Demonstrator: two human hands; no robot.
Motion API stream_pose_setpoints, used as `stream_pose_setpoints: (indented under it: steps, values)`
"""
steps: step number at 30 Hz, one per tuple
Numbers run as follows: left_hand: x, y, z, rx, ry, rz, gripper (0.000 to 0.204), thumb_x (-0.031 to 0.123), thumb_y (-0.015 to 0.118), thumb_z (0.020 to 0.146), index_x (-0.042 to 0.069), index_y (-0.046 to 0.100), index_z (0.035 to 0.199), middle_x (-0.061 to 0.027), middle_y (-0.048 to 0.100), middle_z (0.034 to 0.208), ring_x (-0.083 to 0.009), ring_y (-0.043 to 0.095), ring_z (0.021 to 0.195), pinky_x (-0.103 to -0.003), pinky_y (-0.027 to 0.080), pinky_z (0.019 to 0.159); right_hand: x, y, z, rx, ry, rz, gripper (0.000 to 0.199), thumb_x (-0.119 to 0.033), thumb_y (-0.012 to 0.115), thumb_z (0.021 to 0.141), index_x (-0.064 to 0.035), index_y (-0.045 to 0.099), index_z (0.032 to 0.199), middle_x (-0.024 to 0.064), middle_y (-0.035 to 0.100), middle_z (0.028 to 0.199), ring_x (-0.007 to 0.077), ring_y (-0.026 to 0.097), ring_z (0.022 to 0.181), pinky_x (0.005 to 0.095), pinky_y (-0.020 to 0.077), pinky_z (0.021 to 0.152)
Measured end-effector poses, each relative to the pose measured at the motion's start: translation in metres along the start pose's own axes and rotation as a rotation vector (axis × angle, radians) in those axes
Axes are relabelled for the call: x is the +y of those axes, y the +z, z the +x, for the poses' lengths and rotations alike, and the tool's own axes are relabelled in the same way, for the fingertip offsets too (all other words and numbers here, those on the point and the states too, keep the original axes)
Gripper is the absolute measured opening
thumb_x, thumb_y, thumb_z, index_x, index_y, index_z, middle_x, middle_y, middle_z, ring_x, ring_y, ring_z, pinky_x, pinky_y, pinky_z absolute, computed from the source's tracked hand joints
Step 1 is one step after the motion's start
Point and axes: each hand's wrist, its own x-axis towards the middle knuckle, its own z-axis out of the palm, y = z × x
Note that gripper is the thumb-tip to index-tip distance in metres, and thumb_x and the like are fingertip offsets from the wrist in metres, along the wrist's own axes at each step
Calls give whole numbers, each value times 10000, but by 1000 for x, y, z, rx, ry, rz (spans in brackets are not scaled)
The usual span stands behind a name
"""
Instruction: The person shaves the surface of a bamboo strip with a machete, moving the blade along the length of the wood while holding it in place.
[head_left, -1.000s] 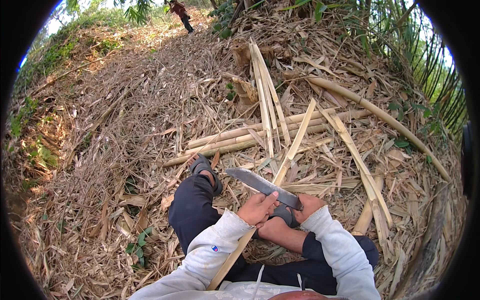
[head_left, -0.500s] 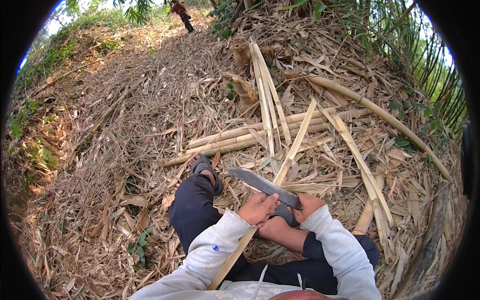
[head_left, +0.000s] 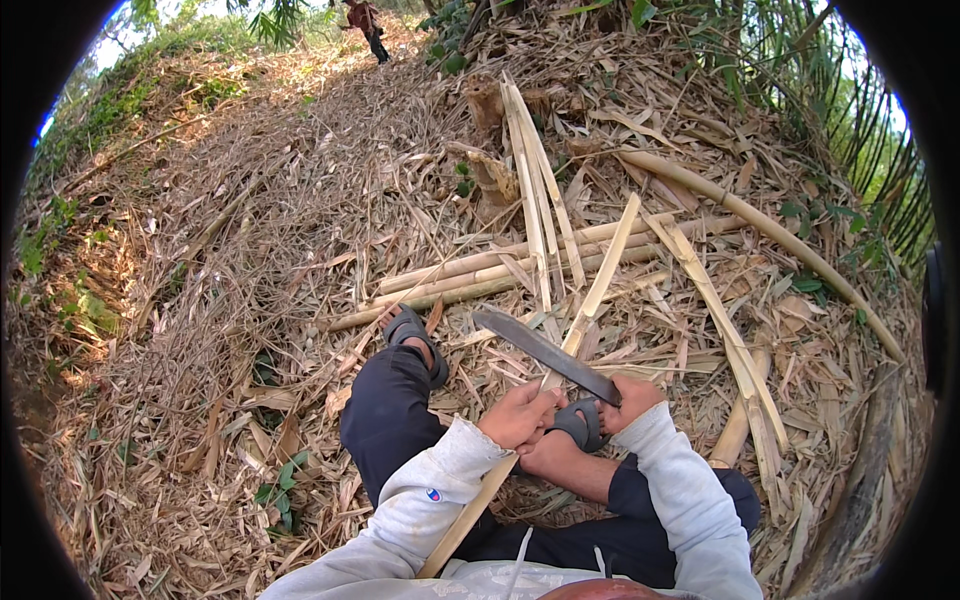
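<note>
My left hand is closed around a long pale bamboo strip. The strip slants from beside my body, beneath my left forearm, up to the stacked poles ahead. My right hand grips the handle end of a machete, whose dark blade points up and to the left, crossing over the strip just beyond my left hand. The handle itself is hidden in my fist. Below the blade, my right foot in a grey sandal rests close to both hands.
Bamboo poles lie crosswise ahead, with split strips across them. More split strips lie at the right, near a curved pole. Tree stumps stand farther off. Dry leaves cover the slope; a person stands far away.
The machete has shifted right and slightly forward with my right hand, its blade now farther from my left hand. My left hand stays on the strip, whose far end has moved slightly.
</note>
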Motion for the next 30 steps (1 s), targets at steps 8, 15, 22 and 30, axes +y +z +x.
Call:
stream_pose_setpoints:
  steps: [8,15,22,30]
  values:
    - [-1,0,-5,-21,-11,-41,282,325,379,1034,73,504,1012,42,322,622,-42,251,410,-228,222,348,-21,-6,-2,13,-85,-2,543,-589,601,843,-51,615,776,165,629,635,378,640,607,455,504,560]
    - [-17,8,3,11,13,-60,248,306,375,1037,93,472,957,47,336,617,-48,235,396,-234,179,347,-1,-15,18,26,266,87,605,-633,565,843,-54,605,673,136,578,561,354,616,561,415,490,539]
    - [-19,12,-5,-10,109,-15,218,271,363,1044,101,461,951,48,326,608,-48,250,403,-230,185,350,14,-18,23,11,318,233,608,-629,658,770,-42,569,641,137,573,573,307,598,523,405,470,509]
    - [-15,5,-14,-4,116,-22,239,304,351,1051,114,455,950,53,332,630,-43,254,411,-220,198,351,10,-19,22,117,233,65,666,-642,597,823,-6,549,630,169,574,566,362,592,537,438,466,513]
